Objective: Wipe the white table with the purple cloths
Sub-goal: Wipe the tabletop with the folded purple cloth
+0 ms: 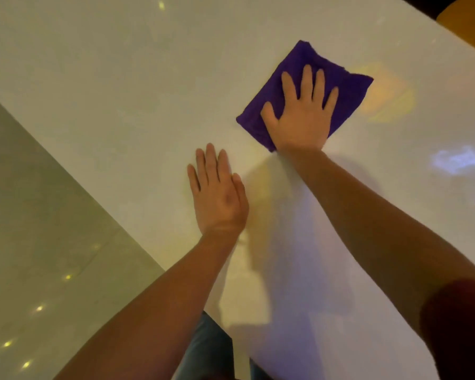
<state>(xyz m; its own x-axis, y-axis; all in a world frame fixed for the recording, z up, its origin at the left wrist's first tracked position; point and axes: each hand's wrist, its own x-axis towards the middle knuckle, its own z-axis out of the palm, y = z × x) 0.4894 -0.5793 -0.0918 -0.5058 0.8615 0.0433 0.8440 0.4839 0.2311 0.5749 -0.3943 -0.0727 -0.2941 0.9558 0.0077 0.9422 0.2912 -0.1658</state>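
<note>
Purple cloth (307,86): folded to a rough square, lying flat on the white table (121,91), right of centre and toward the far side, one corner pointing away from the person. Only one cloth in view. Right hand (302,116): palm down on the near half of the cloth, fingers (307,78) straight and spread, thumb out to the left on the fabric; pressing flat, not pinching or gripping. Heel of the hand sits at the cloth's near edge. Left hand (217,193): palm down flat on the bare tabletop, nearer the person and left of the cloth, apart from it; fingers extended and held close together, nothing under or in them. Both forearms bare, reaching in from the near edge; a dark red sleeve (461,325) shows at the lower right. Table surface glossy, carries a yellowish reflection just right of the cloth and a bluish-white one farther right. Table edge runs diagonally; left of it, a pale polished floor (39,242) with small light glints. Blue jeans (203,349) visible at the bottom, beside the table's near edge.
</note>
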